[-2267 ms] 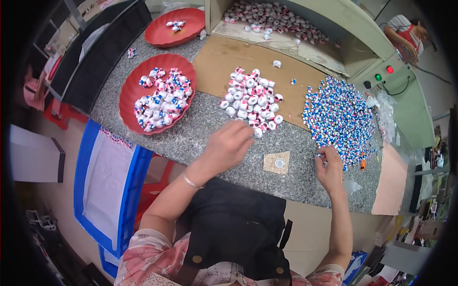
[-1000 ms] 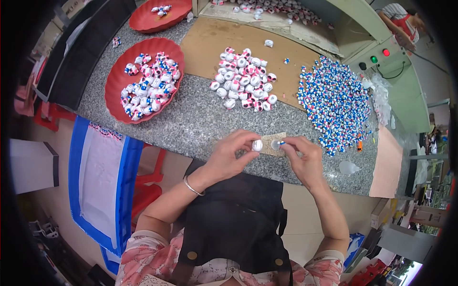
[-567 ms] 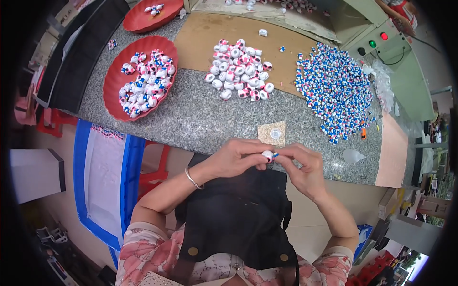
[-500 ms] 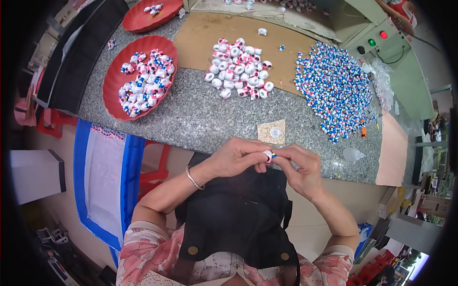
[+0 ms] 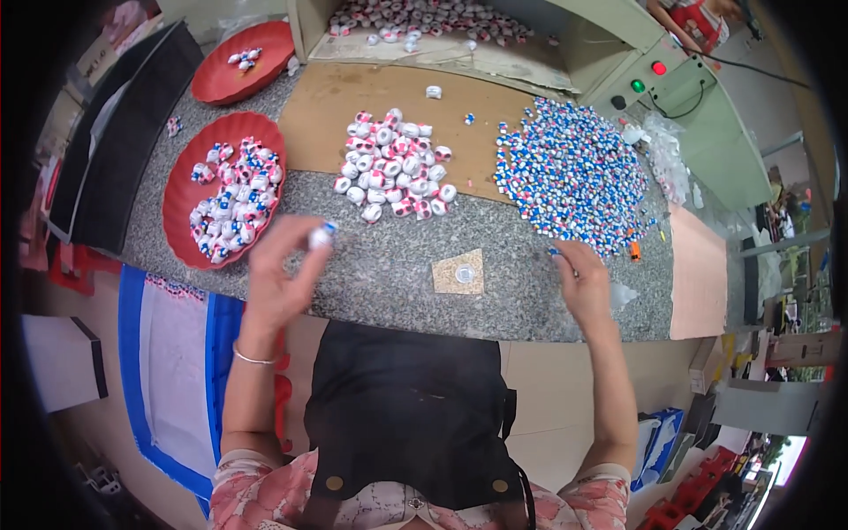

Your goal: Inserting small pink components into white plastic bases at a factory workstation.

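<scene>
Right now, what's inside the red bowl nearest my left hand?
The red bowl holds a heap of white pieces with pink and blue parts. Anything under the top layer is covered.

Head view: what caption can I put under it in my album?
Left hand holds a white-and-blue piece near the fuller red bowl; right hand is by the pile of tiny bits.

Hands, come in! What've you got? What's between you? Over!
Left hand: pinching small rounded white-and-blue piece, near scalloped red bowl. Right hand: tiny blue piece at fingertips, beside blue-and-white heap. Between: speckled tan pad.
</scene>
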